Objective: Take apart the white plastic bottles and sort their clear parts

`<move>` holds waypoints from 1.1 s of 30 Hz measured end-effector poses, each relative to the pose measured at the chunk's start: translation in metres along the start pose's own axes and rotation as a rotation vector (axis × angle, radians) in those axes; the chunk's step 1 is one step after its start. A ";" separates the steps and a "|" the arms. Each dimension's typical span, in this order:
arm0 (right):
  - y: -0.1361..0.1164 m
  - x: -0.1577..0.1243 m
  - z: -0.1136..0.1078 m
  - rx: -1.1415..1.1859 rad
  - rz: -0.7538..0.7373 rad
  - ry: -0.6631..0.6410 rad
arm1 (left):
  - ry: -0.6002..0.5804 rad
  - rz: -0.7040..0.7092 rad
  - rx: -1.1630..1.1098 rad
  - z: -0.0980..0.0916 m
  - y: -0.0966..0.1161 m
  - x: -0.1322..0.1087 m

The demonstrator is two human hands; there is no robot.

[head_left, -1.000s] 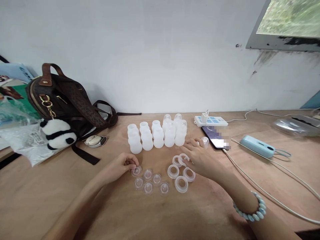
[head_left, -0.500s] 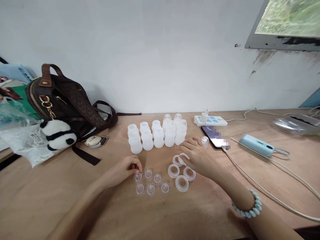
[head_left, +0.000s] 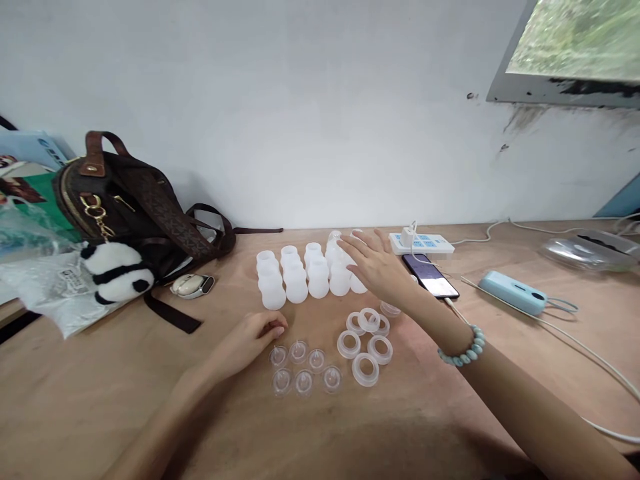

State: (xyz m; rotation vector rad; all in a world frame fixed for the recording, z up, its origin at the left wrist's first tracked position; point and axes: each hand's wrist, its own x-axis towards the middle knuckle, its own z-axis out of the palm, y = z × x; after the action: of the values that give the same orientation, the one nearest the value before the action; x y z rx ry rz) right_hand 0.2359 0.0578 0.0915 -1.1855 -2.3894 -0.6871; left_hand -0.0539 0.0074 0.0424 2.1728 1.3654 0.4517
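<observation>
My right hand (head_left: 367,262) is spread over the right end of the rows of white bottles (head_left: 319,279), fingers apart, hiding part of them. Clear domed caps (head_left: 335,237) top some bottles at that end. My left hand (head_left: 263,328) is at the left of several clear nipple-shaped pieces (head_left: 304,383), its fingers curled together; whether anything is between them is too small to see. Several translucent rings (head_left: 365,369) lie on the table right of these pieces, one ring resting over others.
A dark backpack (head_left: 125,207) with a panda toy (head_left: 117,272) stands left, beside a mouse (head_left: 188,285). Right of the bottles are a power strip (head_left: 435,244), a phone (head_left: 430,275), a blue power bank (head_left: 513,292), cables and a clear plastic case (head_left: 575,253) on the table (head_left: 225,413).
My right hand has moved from the rings up and back to the capped bottles, its fingers spreading. My left hand has lifted slightly away from the clear pieces.
</observation>
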 end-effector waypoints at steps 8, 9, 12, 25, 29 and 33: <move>0.006 0.005 0.004 0.116 0.011 0.053 | 0.017 0.065 0.152 -0.003 0.003 -0.002; 0.007 0.003 -0.002 0.157 0.023 0.074 | 0.041 0.076 0.158 -0.004 0.005 -0.003; 0.010 -0.005 -0.027 0.319 0.079 0.148 | 0.183 0.143 0.127 -0.007 0.013 -0.005; -0.049 -0.026 -0.043 1.196 0.492 0.156 | 0.267 0.328 -0.249 0.019 0.047 -0.013; -0.054 -0.028 -0.050 1.210 0.430 -0.073 | 0.346 0.367 -0.341 0.017 0.045 -0.013; -0.056 -0.033 -0.056 1.166 0.436 -0.117 | 0.310 0.376 -0.498 0.015 0.045 -0.014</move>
State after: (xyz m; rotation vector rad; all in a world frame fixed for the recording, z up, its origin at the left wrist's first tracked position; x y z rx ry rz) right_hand 0.2159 -0.0247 0.1053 -1.0795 -1.9014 0.8345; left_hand -0.0189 -0.0246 0.0573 1.9776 0.8495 1.1760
